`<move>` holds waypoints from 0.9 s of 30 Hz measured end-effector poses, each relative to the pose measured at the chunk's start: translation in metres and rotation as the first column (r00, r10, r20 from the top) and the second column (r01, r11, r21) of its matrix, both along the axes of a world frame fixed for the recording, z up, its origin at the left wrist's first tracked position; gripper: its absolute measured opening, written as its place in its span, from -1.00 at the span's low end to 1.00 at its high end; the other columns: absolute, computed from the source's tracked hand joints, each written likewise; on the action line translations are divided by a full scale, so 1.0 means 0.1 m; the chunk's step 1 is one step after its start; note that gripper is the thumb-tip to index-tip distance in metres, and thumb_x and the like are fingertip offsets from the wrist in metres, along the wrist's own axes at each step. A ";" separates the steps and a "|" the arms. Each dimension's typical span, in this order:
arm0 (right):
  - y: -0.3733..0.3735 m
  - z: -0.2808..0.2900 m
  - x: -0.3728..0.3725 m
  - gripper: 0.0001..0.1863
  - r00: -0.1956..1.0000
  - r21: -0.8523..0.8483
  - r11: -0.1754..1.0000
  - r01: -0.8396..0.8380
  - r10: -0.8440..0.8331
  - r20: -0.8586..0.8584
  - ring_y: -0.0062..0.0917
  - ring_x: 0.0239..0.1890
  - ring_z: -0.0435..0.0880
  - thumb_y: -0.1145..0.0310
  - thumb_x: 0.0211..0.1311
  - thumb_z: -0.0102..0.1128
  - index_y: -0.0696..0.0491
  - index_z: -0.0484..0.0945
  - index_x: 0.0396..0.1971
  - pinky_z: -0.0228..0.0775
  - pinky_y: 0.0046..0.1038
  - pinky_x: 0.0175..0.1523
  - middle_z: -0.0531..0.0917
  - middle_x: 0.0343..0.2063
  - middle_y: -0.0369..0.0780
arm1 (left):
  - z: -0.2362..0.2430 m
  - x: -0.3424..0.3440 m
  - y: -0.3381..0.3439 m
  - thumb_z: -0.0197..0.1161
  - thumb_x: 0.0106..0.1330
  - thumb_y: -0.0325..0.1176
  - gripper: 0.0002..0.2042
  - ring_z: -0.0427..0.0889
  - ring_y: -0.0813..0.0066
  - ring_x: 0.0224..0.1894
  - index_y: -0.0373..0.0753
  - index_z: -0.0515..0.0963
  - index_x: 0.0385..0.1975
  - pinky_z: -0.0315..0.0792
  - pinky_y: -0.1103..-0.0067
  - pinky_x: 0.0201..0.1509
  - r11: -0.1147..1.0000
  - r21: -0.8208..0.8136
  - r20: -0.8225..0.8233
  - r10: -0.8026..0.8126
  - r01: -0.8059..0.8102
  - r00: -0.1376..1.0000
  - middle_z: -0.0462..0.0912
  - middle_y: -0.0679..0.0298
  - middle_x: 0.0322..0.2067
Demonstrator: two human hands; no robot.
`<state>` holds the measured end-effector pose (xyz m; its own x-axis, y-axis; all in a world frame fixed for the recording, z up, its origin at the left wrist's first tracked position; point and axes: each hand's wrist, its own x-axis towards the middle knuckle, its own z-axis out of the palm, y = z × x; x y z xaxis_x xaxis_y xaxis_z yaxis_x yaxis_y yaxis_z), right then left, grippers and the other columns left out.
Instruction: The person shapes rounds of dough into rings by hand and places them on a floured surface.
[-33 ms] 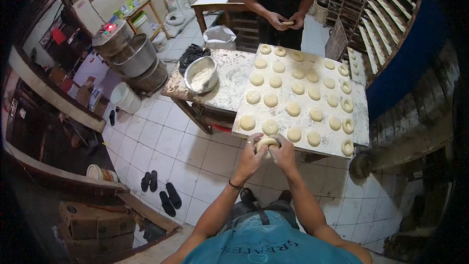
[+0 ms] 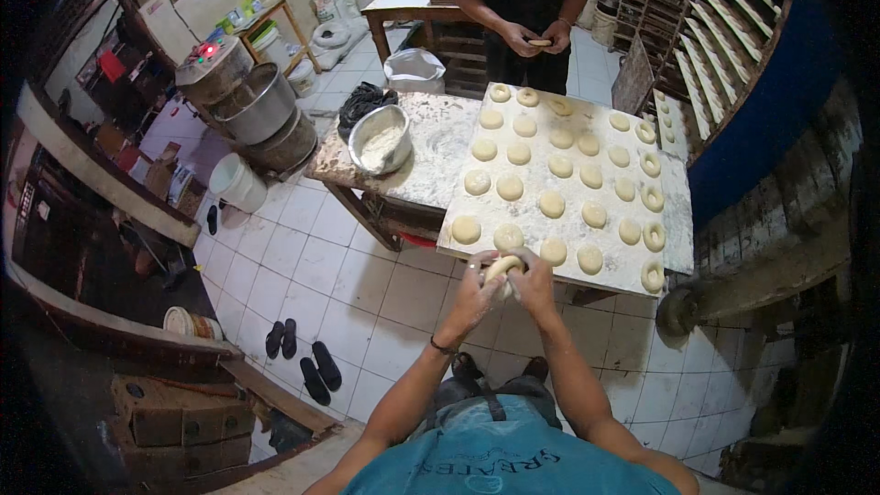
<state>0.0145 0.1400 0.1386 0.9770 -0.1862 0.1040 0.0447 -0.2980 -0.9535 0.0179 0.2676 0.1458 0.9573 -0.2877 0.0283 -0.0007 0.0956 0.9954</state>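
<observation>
Between both hands I hold a pale dough ring (image 2: 503,268), just off the near edge of a floured board (image 2: 573,231). My left hand (image 2: 474,289) grips the ring's left side, and my right hand (image 2: 532,282) grips its right side, with fingers curled into the hole. Rows of round dough pieces (image 2: 551,204) lie on the board. Several on its right and far edges are rings with a hole, such as the dough ring (image 2: 652,277) at the near right corner. Some of my fingers are hidden behind the dough.
A metal bowl of flour (image 2: 379,139) and a black plastic bag (image 2: 367,104) stand on the table left of the board. Across it, a co-worker's hands (image 2: 539,40) hold a dough piece. A tray rack (image 2: 724,46) is at far right; sandals (image 2: 320,373) lie on the floor.
The dough ring in my hands has tilted and now shows more edge-on, its hole less visible. My hands have shifted only slightly.
</observation>
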 end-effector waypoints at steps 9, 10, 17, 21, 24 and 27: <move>0.14 -0.15 0.10 -0.68 0.989 0.277 0.960 -0.025 0.064 -0.131 -0.52 -0.19 0.50 0.66 -0.06 0.00 0.19 0.37 -0.20 0.36 -0.54 -0.14 0.50 -0.30 -0.18 | 0.00 0.40 0.26 -0.03 -0.03 -0.66 -0.57 0.52 0.38 -0.24 -0.32 0.22 -0.06 0.43 0.57 -0.18 0.963 0.229 0.105 0.118 -0.139 0.987 0.42 0.09 -0.18; 0.13 -0.17 0.13 -0.70 0.983 0.249 0.968 0.038 0.009 -0.185 -0.53 -0.20 0.49 0.66 -0.03 -0.03 0.19 0.36 -0.21 0.36 -0.54 -0.14 0.50 -0.29 -0.18 | 0.05 0.37 0.20 -0.02 -0.02 -0.65 -0.55 0.52 0.36 -0.25 -0.31 0.21 -0.04 0.44 0.56 -0.16 0.995 0.043 0.020 0.088 -0.089 0.996 0.42 0.07 -0.19; -0.06 0.36 0.19 -0.46 0.914 0.981 -0.134 -0.137 0.365 0.178 -0.52 -0.51 0.42 0.32 0.12 -0.22 0.02 0.05 0.16 0.39 -0.49 -0.41 0.43 -0.50 -0.19 | 0.24 0.11 0.34 -0.05 0.22 -0.22 -0.50 0.48 0.27 -0.25 -0.29 0.10 0.12 0.40 0.53 -0.23 0.387 -0.903 -0.395 -0.583 -0.185 0.710 0.42 0.09 -0.25; -0.09 0.29 -0.09 -0.42 0.788 0.996 -0.018 -0.085 0.610 0.078 -0.55 -0.57 0.39 0.22 0.15 -0.29 -0.07 -0.01 0.23 0.31 -0.55 -0.54 0.45 -0.47 -0.18 | 0.59 0.25 0.41 -0.01 0.23 -0.07 -0.48 0.41 0.42 -0.39 -0.29 0.15 0.08 0.32 0.44 -0.17 0.591 -0.806 -0.425 -0.529 -0.041 0.734 0.45 0.09 -0.32; -0.23 0.56 -0.07 -0.41 0.878 0.966 0.257 -0.015 0.466 -0.110 -0.55 -0.54 0.42 0.19 0.16 -0.32 -0.11 -0.05 0.25 0.31 -0.54 -0.52 0.47 -0.46 -0.20 | 0.41 0.24 0.56 0.00 0.23 -0.06 -0.52 0.39 0.46 -0.43 -0.24 0.21 0.05 0.31 0.45 -0.16 0.477 -0.878 -0.391 -0.675 -0.034 0.626 0.44 0.11 -0.36; -0.41 0.48 -0.09 -0.40 0.950 0.952 0.305 -0.016 0.303 -0.081 -0.52 -0.54 0.44 0.21 0.13 -0.34 -0.18 -0.06 0.25 0.31 -0.49 -0.53 0.48 -0.46 -0.12 | 0.29 -0.04 0.22 -0.05 0.26 -0.06 -0.60 0.35 0.50 -0.48 -0.24 0.33 -0.06 0.31 0.55 -0.22 0.672 -0.739 -0.577 -0.670 0.050 0.467 0.43 0.19 -0.51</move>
